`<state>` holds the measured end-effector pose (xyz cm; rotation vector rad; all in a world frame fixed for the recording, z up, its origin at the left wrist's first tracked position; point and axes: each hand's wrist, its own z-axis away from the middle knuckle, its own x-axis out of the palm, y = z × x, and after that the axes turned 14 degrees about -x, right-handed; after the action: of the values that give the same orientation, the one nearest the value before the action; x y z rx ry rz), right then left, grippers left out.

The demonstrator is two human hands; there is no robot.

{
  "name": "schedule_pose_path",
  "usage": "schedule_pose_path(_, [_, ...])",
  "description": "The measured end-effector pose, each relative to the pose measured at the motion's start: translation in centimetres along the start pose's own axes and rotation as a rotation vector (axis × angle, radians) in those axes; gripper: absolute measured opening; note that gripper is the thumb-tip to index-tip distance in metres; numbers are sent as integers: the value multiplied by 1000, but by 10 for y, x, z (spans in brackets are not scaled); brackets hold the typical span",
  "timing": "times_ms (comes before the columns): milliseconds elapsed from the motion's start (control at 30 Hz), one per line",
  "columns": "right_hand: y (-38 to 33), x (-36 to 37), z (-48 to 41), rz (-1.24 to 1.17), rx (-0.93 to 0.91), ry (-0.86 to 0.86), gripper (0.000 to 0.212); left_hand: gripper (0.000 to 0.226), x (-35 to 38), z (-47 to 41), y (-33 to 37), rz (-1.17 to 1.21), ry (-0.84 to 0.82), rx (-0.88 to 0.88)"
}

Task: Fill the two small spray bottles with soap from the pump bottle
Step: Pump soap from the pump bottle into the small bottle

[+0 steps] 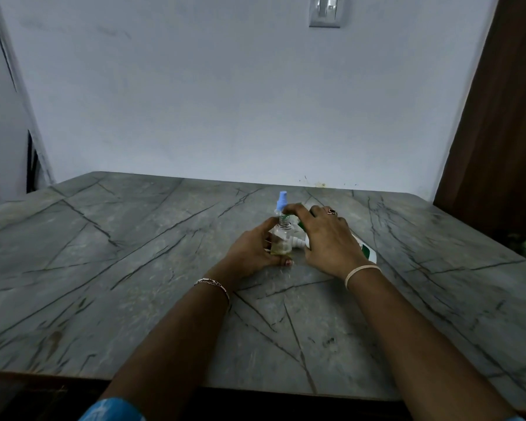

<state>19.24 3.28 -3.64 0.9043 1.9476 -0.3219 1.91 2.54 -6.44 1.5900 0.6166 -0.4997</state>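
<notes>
On the table the left hand gripped an upright clear bottle holding a little yellowish liquid, the right hand curled its fingers over that bottle's neck, its grip unclear, above the pump bottle, and a blue-topped bottle stood just behind.

head-worn view looks forward and down across the table.

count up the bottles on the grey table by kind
small spray bottles: 2, the blue-capped spray bottle and the clear spray bottle in the grip of the left hand
pump bottles: 1, the white pump bottle lying on its side under the right hand
total: 3
</notes>
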Motion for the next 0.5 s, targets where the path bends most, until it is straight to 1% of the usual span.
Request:
schedule_pose_path(200, [2,-1,5,31,-16,-3,85,98,0,-1,0,-1,-11,-1])
schedule_pose_path(500, [-1,1,0,46,4,10,80,98,0,-1,-1,-21,1,-2])
